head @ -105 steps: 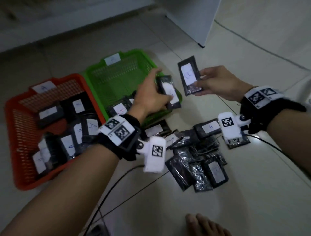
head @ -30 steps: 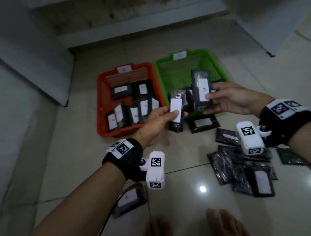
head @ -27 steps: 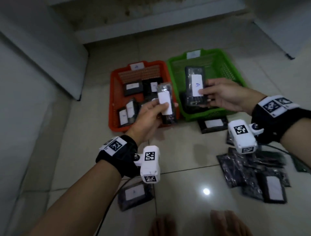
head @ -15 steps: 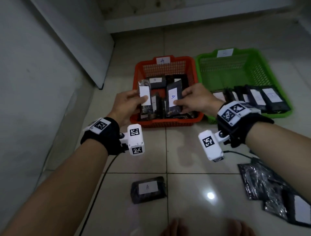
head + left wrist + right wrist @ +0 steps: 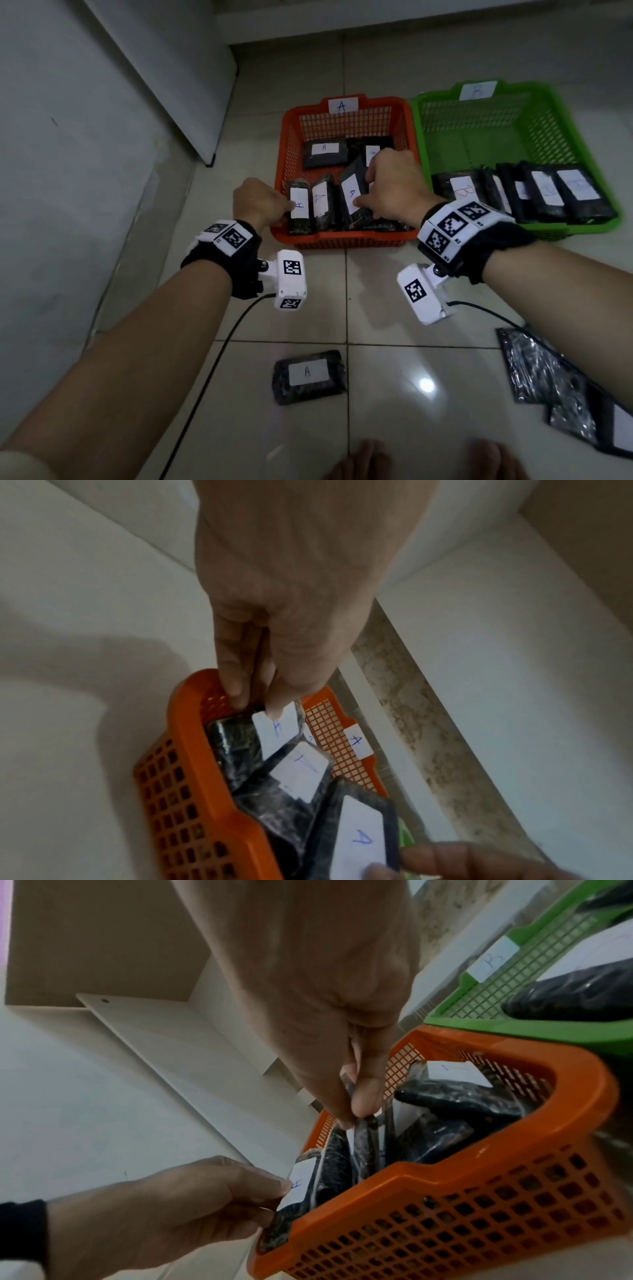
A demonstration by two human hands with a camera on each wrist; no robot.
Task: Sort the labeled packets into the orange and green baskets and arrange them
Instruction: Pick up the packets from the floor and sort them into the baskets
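A room in a home, by the look of it: a glossy tiled floor [image 5: 394, 315] with grout lines, bare feet [image 5: 356, 460] at the near edge, white furniture panels [image 5: 144, 68] on the left, a stained skirting [image 5: 428, 723] along the far wall.

Bare feet [image 5: 424, 460] on tiled floor [image 5: 394, 329]

Orange basket [image 5: 346, 241] of matt perforated plastic, green basket [image 5: 442, 113] of the same latticed plastic, packets [image 5: 544, 366] in crinkly glossy black film, their labels [image 5: 307, 372] matt white paper, floor tiles [image 5: 411, 411] glazed and reflective, wrist straps [image 5: 219, 263] of black cloth.
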